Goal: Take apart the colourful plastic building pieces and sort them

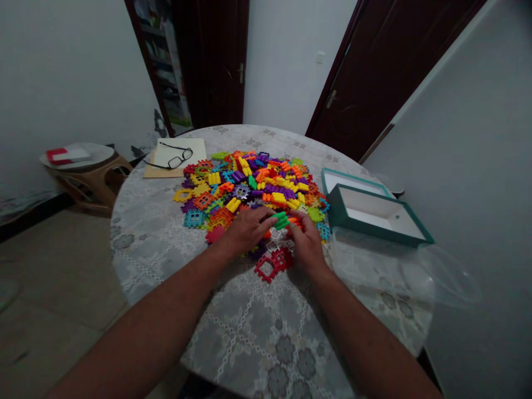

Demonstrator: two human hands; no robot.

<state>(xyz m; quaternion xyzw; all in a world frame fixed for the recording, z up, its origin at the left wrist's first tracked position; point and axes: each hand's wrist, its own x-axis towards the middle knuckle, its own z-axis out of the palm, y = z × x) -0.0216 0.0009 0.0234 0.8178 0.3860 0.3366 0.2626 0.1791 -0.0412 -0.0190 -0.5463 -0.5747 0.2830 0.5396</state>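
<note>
1. Pieces in red (286,258), just nearer than the grip;
2. left hand (250,224) clamped on green block (281,220), right hand (308,239) on orange block (294,221) adjoining it;
3. colourful pile (241,192), just beyond the grip;
4. glasses (175,162), farther off, left of the grip

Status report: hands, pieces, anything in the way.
Left hand gripping green piece. Right hand gripping orange piece. Loose pile crowding both hands. Green box apart, on the right.

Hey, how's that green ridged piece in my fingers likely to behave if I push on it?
The green piece is probably stiff: its ridges look straight and undented where the left hand grips it. It's likely light, being small and plastic-looking. Its smooth, rounded ridges might make it slip a little.
</note>
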